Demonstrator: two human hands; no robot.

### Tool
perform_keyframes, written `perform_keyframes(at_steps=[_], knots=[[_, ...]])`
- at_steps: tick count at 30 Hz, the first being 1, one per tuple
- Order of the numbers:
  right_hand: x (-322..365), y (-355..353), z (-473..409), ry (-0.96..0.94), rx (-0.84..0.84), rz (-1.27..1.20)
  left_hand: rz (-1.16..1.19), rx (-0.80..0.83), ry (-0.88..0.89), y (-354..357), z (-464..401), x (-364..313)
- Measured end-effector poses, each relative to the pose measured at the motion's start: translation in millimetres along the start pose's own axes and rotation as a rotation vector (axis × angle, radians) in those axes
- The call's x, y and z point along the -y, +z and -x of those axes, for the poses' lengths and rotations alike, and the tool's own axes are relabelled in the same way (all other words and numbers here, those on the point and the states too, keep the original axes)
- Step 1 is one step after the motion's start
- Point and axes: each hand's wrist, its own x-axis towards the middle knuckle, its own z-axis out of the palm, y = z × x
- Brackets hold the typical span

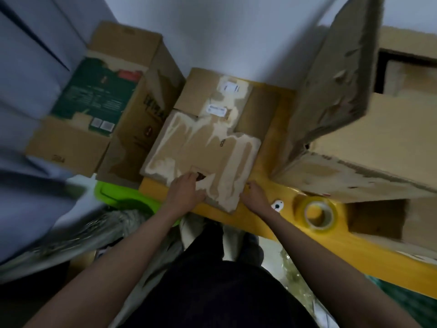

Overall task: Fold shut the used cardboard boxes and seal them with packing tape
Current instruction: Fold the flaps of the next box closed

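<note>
A worn, flat cardboard box (pixel 203 147) with torn tape marks and white labels lies on the yellow table (pixel 272 147) in the middle of the head view. My left hand (pixel 186 189) rests on its near flap, fingers curled at a dark gap in the lid. My right hand (pixel 256 195) holds the box's near right corner, fingers bent against the edge. A roll of clear packing tape (pixel 318 214) lies on the table to the right of my right hand, apart from it.
A large open cardboard box (pixel 354 147) with a raised flap fills the right side of the table. Another open box (pixel 101 100) with green printed packaging inside stands at the left. A green plastic bin (pixel 127 197) sits below the table's left end. A small white tag (pixel 277 205) lies by my right wrist.
</note>
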Motion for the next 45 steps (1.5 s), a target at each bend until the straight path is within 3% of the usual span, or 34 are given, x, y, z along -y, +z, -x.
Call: perform_keyframes(at_steps=[5,11,14,18,24,27,31,34,45], knots=[[-16,26,-67,0.205,-0.025,-0.280,0.152,0.186,0.062,4,-36,13],[23,19,-52,0.275,-0.199,-0.622,0.344,0.339,0.082,20,-73,-9],[41,16,-35,0.237,-0.275,-0.744,0.354,0.264,0.005,27,-81,-30],[64,19,-35,0.173,-0.242,-0.754,0.327,0.204,-0.013,31,-86,-42],[72,14,-50,0.325,-0.195,-0.807,0.609,0.238,0.030,13,-87,-18],[73,11,-56,0.358,-0.168,-0.747,0.551,0.137,0.016,-4,-81,-5],[84,7,-59,0.323,-0.158,-0.603,0.453,0.032,-0.002,-42,-66,5],[94,-2,-46,0.262,-0.243,-0.579,0.453,-0.050,-0.005,-79,-46,11],[136,-73,36,0.010,-0.460,-0.847,0.883,-0.284,-0.008,-223,42,20]])
